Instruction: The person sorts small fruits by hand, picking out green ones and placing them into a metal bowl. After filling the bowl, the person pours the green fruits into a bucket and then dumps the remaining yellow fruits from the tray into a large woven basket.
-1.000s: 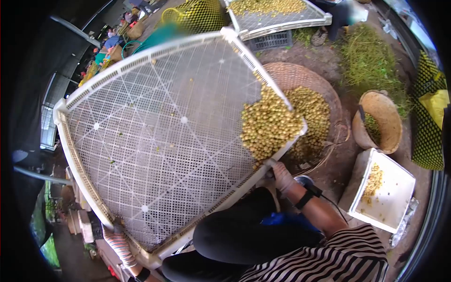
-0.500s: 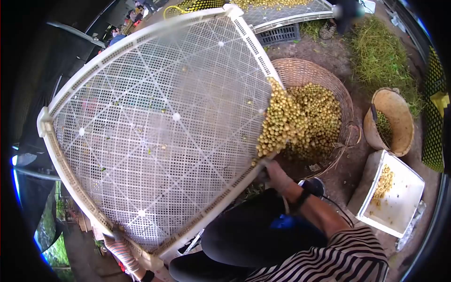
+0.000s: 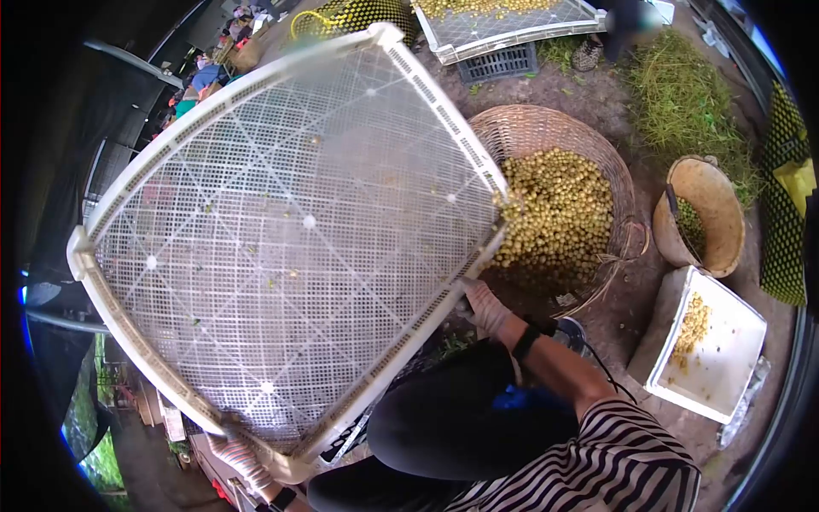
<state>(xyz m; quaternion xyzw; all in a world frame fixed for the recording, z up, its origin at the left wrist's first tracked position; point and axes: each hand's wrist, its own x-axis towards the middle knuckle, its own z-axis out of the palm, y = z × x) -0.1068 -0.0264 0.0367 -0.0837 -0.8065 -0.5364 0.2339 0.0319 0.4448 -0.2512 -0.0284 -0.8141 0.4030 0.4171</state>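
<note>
A large white plastic mesh tray (image 3: 358, 183) tilts down to the right. My left hand (image 3: 239, 454), in a striped glove, grips its near left edge by the lower corner. Gloved as well, my right hand (image 3: 483, 305) holds the near right edge close to the lowered corner. That corner hangs over a round wicker basket (image 3: 627, 183), which holds a heap of small round yellowish-brown fruits (image 3: 563, 209). A few fruits cling at the tray's lip; bits of leaf and stray fruits are scattered on its mesh.
To the right stand a tan bucket (image 3: 725, 218) with fruits inside and a white foam box (image 3: 725, 358) with some fruits. Cut grass (image 3: 687, 94) lies on the ground behind. Another mesh tray (image 3: 512, 36) of fruits rests on a dark crate (image 3: 499, 64), a person's foot beside it.
The pile of fruits at the tray's right corner has slid off into the basket. The tray's far corner has shifted left and down, and my right hand has moved slightly left.
</note>
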